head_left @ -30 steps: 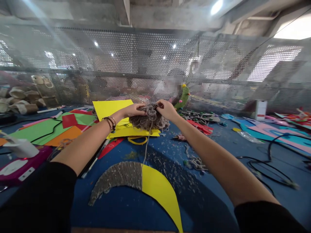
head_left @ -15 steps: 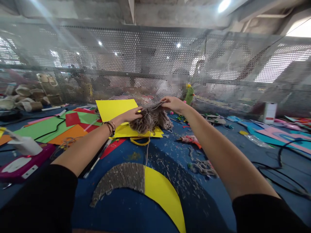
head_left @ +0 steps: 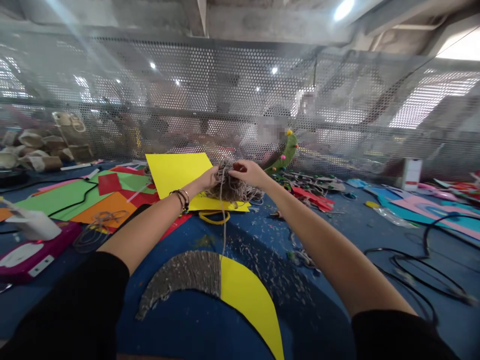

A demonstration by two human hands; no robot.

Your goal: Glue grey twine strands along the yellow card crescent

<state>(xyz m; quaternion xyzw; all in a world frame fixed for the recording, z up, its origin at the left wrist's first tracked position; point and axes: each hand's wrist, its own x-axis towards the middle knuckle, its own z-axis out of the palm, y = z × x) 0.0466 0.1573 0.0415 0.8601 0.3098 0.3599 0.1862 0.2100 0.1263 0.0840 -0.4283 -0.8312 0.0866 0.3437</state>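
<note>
A tangled bundle of grey-brown yarn [head_left: 234, 189] lies over yellow paper in the middle of the table. My left hand [head_left: 210, 179] grips its left side, with the fingers partly hidden by strands. On its right side my right hand [head_left: 249, 173] pinches some of the same yarn. One strand runs down from the bundle to a yellow crescent [head_left: 253, 295] lying in front of me. The crescent's left half is covered with closely laid grey yarn [head_left: 183, 272]; its right half is bare yellow.
Coloured paper sheets [head_left: 62, 195] and a purple power strip [head_left: 41, 255] are on the left. Black cables [head_left: 412, 265] and pink and blue paper [head_left: 423, 205] lie right. A green crescent with pompoms [head_left: 288, 155] stands behind, before a perforated metal screen [head_left: 210, 100]. Yarn scraps litter the blue table.
My right hand has come down and left, closer to my left hand. The yarn stretched between the hands is now gathered together, and the strand to the crescent hangs from higher up.
</note>
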